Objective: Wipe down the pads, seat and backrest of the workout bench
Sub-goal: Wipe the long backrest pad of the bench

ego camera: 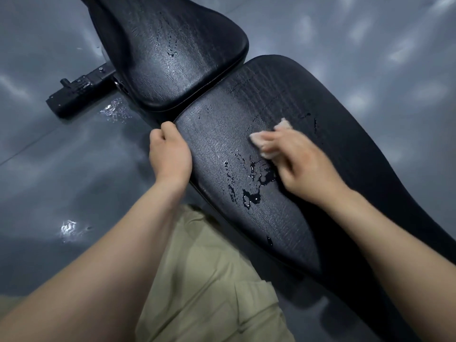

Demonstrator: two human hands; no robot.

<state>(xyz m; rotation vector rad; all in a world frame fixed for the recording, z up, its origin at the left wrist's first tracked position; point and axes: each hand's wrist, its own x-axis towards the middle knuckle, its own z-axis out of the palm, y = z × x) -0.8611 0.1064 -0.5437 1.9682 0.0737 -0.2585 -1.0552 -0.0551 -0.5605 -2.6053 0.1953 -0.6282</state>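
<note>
Left hand point(170, 151) curled over the backrest point(291, 230) edge, just beside the seat point(187, 60) gap, bracing. Right hand point(303, 169), blurred, bunches 1 small soft cloth point(269, 141) against the pad. Vinyl likely firm and slick: puddle point(251, 183) beside my palm. Press flat.

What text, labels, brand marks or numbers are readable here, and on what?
None readable.
Far pad and near pad: plain black textured surface, wet, no logo or print.
Black frame bar: a knob and bolts, no legible marking.
Cloth under the right hand: blurred, no tag visible.
</note>
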